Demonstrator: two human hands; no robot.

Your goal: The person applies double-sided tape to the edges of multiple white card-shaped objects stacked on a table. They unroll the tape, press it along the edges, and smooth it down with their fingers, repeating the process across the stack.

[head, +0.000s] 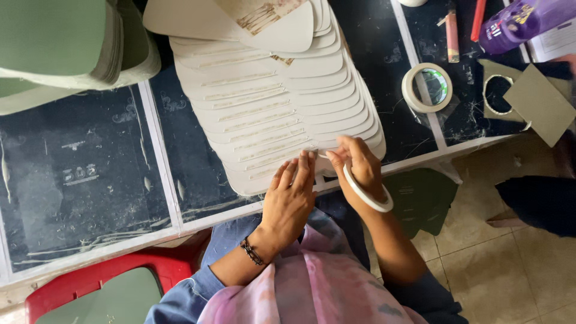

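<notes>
Both hands' fingers [303, 165] press the nearest insole [264, 174].

a purple plastic package [521, 23] with a printed label lies tilted at the upper right of the frame, on the dark counter [84, 174]. just right of it, at the frame's edge, sits a white printed paper sheet [559, 41]. on the counter's left part, faint pale printed symbols [80, 174] show.
</notes>
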